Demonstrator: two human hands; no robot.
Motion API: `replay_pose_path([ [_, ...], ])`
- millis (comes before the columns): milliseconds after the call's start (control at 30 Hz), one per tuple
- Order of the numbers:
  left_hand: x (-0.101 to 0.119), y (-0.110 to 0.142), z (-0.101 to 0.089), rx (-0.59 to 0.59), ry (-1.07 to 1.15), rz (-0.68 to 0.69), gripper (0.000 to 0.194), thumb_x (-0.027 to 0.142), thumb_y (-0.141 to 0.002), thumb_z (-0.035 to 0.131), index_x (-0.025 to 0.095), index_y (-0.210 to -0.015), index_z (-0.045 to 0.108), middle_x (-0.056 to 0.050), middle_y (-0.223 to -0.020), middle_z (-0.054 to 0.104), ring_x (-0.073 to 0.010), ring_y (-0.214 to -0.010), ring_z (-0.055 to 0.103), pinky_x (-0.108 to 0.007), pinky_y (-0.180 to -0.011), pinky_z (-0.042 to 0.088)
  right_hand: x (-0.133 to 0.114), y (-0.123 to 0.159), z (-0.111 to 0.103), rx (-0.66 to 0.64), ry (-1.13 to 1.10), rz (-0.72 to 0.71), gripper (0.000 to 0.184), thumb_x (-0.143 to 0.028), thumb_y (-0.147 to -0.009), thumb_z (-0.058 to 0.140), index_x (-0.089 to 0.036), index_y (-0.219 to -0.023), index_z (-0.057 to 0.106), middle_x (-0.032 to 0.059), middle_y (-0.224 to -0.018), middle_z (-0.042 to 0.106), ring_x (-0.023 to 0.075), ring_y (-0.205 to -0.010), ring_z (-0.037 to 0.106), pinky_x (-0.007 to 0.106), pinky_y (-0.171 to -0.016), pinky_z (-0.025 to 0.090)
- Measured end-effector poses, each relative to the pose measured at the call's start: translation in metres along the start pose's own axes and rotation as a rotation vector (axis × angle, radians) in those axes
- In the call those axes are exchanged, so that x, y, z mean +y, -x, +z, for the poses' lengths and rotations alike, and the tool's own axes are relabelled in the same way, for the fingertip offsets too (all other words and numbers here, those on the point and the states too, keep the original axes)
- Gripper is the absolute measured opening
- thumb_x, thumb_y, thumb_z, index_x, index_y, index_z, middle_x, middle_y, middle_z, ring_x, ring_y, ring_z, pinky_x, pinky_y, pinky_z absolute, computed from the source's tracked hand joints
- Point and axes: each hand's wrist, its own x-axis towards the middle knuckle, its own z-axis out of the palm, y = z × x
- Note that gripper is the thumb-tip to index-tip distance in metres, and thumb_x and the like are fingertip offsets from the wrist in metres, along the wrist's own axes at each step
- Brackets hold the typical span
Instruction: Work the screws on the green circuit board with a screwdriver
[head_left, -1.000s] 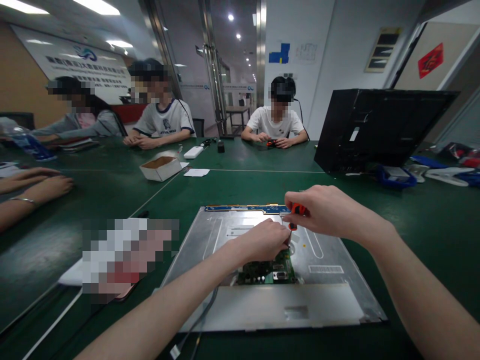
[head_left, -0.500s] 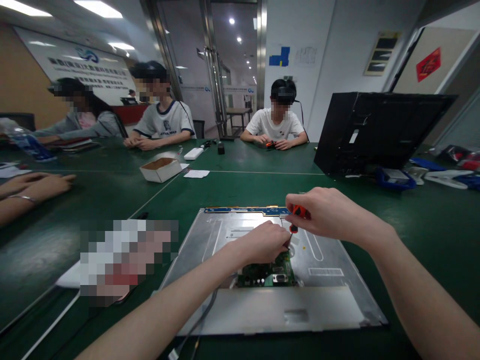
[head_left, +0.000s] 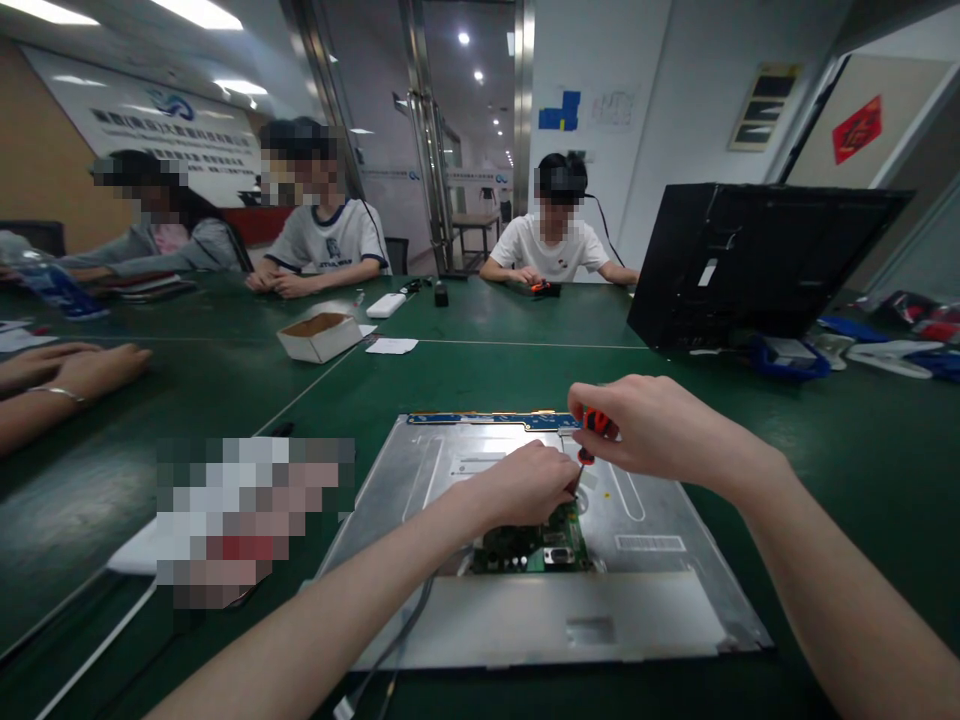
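Note:
A silver metal display panel [head_left: 660,590] lies flat on the green table [head_left: 465,375] in front of me. A green circuit board [head_left: 532,547] sits on its middle. My right hand [head_left: 652,425] is closed round an orange-handled screwdriver [head_left: 595,426], whose tip points down at the board's far edge. My left hand [head_left: 521,487] is curled with its fingertips pressed beside the screwdriver tip; what they pinch is hidden. A dark cable [head_left: 390,645] runs from the board toward me.
A black monitor housing [head_left: 750,260] stands at the right rear. A small open cardboard box [head_left: 319,335] and papers lie at mid table. Three people sit along the far side, and another person's forearms [head_left: 52,385] rest at the left. Blue and red items lie far right.
My hands stay at the same spot on the board. The person seated opposite has shifted their arms. The view has barely moved.

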Motion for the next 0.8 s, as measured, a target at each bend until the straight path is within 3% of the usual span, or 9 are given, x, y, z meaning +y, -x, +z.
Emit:
replay_pose_path([
  [133, 0.0006, -0.0006, -0.0006, -0.009, 0.007, -0.006, 0.008, 0.018, -0.084, 0.063, 0.017, -0.076, 0.066, -0.005, -0.076, 0.07, -0.022, -0.075, 0.065, -0.03, -0.067, 0.045, -0.0006, 0.0013, -0.0003, 0.006, -0.05, -0.016, 0.015, -0.024, -0.082, 0.055, -0.023, -0.098, 0.053, -0.0011, -0.077, 0.065, 0.0143, -0.064, 0.056, 0.025, -0.053, 0.029],
  [333, 0.0006, -0.0007, 0.0002, -0.002, -0.004, -0.013, 0.008, 0.018, -0.085, 0.061, 0.017, -0.078, 0.066, -0.006, -0.08, 0.07, -0.0226, -0.08, 0.065, -0.029, -0.068, 0.045, 0.0005, -0.0011, 0.0008, 0.016, 0.066, 0.037, 0.02, -0.045, -0.087, 0.053, -0.026, -0.089, 0.058, 0.0, -0.069, 0.063, 0.0166, -0.059, 0.054, 0.026, -0.049, 0.024],
  [500, 0.0001, 0.0, 0.0005, -0.008, 0.018, -0.011, 0.006, 0.018, -0.085, 0.062, 0.017, -0.082, 0.067, -0.004, -0.08, 0.07, -0.0221, -0.079, 0.065, -0.029, -0.068, 0.044, 0.0008, -0.0004, 0.0016, 0.016, 0.02, 0.016, 0.006, -0.03, -0.084, 0.055, -0.025, -0.087, 0.055, -0.0025, -0.066, 0.06, 0.014, -0.056, 0.051, 0.025, -0.05, 0.025],
  [633, 0.0004, 0.0001, -0.0003, -0.013, 0.011, -0.013, 0.009, 0.018, -0.085, 0.061, 0.017, -0.078, 0.067, -0.004, -0.077, 0.069, -0.0222, -0.076, 0.065, -0.03, -0.067, 0.044, -0.0002, 0.0014, 0.0007, 0.005, -0.034, -0.012, 0.014, -0.025, -0.08, 0.057, -0.024, -0.094, 0.052, -0.0023, -0.075, 0.064, 0.0138, -0.061, 0.053, 0.025, -0.052, 0.027],
  [800, -0.0001, 0.0, 0.0004, 0.006, -0.007, 0.001, 0.008, 0.018, -0.085, 0.061, 0.017, -0.079, 0.066, -0.005, -0.08, 0.07, -0.0219, -0.077, 0.065, -0.029, -0.067, 0.044, 0.0004, -0.0002, -0.0002, -0.011, 0.015, 0.022, 0.016, -0.042, -0.087, 0.055, -0.026, -0.09, 0.059, -0.0014, -0.069, 0.063, 0.016, -0.061, 0.053, 0.026, -0.052, 0.026],
])
